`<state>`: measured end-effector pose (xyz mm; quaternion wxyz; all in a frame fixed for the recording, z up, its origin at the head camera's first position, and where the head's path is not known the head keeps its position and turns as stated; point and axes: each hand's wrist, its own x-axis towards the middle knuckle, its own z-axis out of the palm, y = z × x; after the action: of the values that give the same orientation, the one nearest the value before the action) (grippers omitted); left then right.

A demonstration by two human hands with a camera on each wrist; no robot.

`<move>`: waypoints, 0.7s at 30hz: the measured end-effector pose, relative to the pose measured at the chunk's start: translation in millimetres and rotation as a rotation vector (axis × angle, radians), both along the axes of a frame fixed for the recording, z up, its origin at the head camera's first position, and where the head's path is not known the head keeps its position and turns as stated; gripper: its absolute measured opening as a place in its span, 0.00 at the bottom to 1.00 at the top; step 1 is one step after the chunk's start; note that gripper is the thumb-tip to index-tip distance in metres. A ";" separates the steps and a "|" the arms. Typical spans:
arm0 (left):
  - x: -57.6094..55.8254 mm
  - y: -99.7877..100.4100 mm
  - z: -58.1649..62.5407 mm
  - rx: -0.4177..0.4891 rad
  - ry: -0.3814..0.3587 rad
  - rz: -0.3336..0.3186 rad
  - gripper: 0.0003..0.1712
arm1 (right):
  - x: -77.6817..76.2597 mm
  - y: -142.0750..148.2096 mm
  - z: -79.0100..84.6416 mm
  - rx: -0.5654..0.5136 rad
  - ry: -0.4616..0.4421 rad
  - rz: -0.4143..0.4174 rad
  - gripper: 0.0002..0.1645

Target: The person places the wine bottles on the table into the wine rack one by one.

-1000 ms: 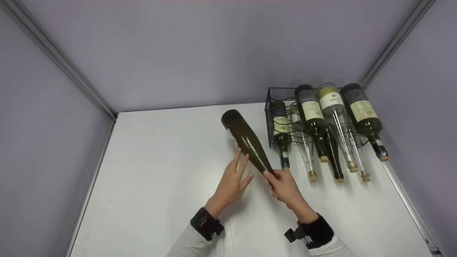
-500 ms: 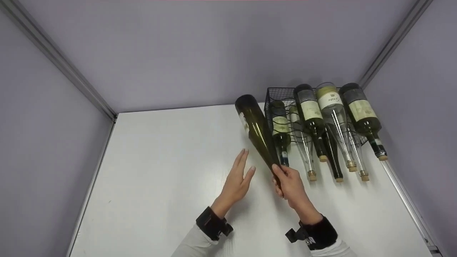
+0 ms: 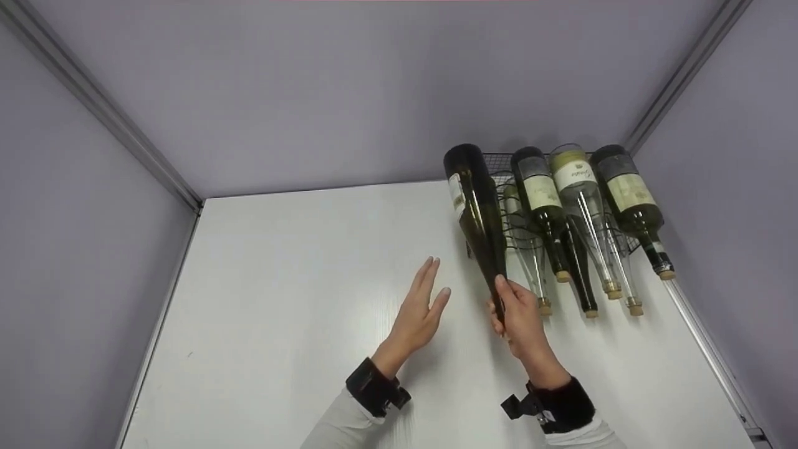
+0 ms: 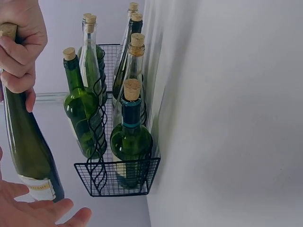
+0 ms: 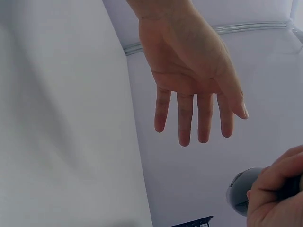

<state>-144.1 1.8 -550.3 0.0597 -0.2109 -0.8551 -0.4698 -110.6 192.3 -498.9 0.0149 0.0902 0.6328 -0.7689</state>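
My right hand [image 3: 520,318] grips a dark olive-green wine bottle [image 3: 485,218] by its neck. The bottle's base points away from me, above the left end of a black wire wine rack [image 3: 499,163]. In the left wrist view, the bottle [image 4: 29,139] shows a whitish label and a cork, and it is apart from the rack [image 4: 124,182]. My left hand [image 3: 416,315] is held over the table with straight fingers, holding nothing; in the right wrist view its palm [image 5: 189,61] shows. The held bottle hides the rack's lower left bottle in the head view.
Several corked bottles lie in the rack in two tiers, among them a green bottle [image 3: 542,193] and a clear bottle [image 3: 580,181] on top. Their necks stick out toward me over the white table [image 3: 280,299]. Grey walls [image 3: 324,93] stand behind and at both sides.
My right hand has carried the bottle right and away from me, from over the table to the rack's left end. My left hand has come off the bottle and shifted slightly right.
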 end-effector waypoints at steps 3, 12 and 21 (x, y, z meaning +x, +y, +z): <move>-0.1 2.4 0.3 0.005 -0.001 -0.005 0.35 | -1.7 2.9 -0.6 -0.017 0.001 -0.022 0.27; -4.9 14.0 1.8 -0.005 -0.001 -0.025 0.35 | -9.2 10.3 -2.7 -0.032 -0.051 -0.072 0.28; -8.2 24.1 -0.9 -0.063 -0.002 -0.047 0.33 | -19.7 16.5 -8.9 -0.022 -0.078 -0.085 0.28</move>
<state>-152.3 25.9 -551.2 0.0411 -0.2324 -0.8643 -0.4441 -130.3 208.8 -507.8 0.0080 0.1467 0.6188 -0.7717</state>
